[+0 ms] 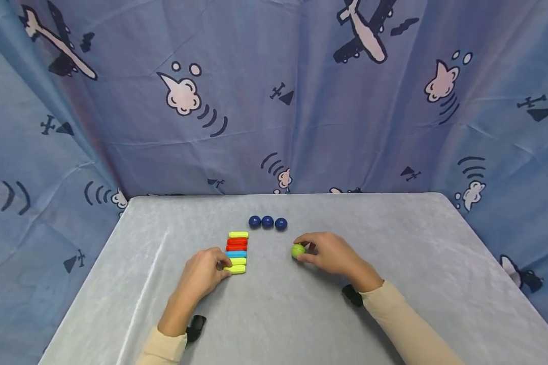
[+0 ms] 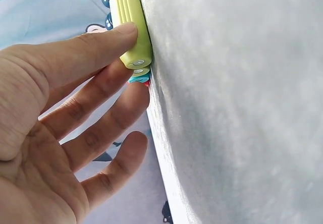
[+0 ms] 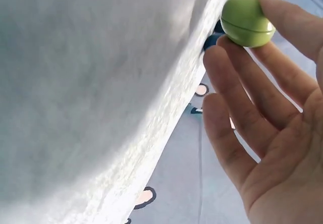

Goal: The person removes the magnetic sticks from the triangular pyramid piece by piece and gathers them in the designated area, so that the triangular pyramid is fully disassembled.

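My left hand [image 1: 202,272] is at the near end of a column of short plastic sticks, its thumb and forefinger pinching the nearest yellow-green stick [image 1: 237,269]. That ribbed, round-ended stick [image 2: 132,37] shows under the thumb in the left wrist view, the other fingers loosely bent below. Beyond it lie another yellow-green stick [image 1: 239,261], a blue stick [image 1: 237,254], two red sticks [image 1: 237,245] and a far yellow-green one [image 1: 238,234]. To the right, my right hand [image 1: 331,256] pinches a small green ball [image 1: 298,251] between thumb and fingertips; a seam runs round the ball [image 3: 246,22].
Three dark blue balls [image 1: 267,222] stand in a row beyond the sticks, towards the back of the table. A pale grey cloth covers the table [image 1: 265,314]. Blue curtain [image 1: 237,66] printed with planes hangs behind and at both sides.
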`<action>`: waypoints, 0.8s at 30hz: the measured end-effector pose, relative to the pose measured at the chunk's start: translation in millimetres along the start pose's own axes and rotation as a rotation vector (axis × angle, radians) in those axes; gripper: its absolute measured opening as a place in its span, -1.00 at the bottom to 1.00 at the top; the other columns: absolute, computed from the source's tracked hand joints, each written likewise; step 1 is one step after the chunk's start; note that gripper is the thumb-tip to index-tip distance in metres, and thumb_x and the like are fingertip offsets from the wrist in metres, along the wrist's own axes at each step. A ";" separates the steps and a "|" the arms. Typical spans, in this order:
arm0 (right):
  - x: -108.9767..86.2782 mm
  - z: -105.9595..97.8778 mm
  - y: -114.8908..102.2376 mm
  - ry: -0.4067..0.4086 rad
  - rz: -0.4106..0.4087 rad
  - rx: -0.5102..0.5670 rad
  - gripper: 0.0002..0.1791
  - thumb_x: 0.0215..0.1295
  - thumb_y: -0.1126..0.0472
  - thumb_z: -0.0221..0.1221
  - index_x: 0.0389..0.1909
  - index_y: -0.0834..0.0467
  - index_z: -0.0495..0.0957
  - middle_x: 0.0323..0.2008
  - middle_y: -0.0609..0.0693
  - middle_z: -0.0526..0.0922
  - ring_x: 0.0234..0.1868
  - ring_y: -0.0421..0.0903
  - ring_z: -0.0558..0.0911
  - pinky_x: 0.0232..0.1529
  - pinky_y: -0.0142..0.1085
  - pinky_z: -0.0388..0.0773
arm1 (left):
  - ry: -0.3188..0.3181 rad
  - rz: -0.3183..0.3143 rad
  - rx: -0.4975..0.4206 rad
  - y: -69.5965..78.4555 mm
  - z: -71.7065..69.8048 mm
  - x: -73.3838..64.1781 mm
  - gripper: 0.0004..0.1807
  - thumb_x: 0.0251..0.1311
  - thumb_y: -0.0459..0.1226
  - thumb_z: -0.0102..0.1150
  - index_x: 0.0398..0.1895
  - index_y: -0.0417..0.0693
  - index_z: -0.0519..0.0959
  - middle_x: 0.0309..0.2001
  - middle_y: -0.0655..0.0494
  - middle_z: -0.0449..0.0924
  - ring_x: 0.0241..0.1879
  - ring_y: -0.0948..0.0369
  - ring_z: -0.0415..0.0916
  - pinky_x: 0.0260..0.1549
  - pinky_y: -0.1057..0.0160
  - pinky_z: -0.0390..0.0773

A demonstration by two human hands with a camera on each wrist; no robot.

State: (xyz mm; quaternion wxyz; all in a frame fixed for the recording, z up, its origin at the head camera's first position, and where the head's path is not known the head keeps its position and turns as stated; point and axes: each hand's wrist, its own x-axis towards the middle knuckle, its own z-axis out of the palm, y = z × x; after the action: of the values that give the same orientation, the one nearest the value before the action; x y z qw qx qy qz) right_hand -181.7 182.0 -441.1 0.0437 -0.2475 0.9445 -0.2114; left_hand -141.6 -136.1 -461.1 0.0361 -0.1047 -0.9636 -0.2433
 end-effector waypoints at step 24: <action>59.4 -4.3 30.1 0.025 0.142 -0.011 -0.56 0.24 0.05 0.36 0.13 0.05 0.63 -0.05 -0.02 0.74 -0.10 -0.09 0.70 -0.06 -0.12 0.61 | 0.021 0.010 -0.004 -1.1 0.1 0.4 -0.83 -0.16 -0.32 0.59 -0.52 0.07 0.73 -0.51 0.28 0.59 -0.51 0.38 0.43 -0.48 0.33 0.44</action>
State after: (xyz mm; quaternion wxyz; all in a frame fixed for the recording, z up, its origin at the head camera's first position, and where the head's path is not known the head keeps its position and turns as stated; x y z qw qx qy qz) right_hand -247.9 178.5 -448.6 0.0454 -0.1773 0.9613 -0.2057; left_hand -142.2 -136.9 -461.6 0.0472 -0.1072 -0.9621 -0.2462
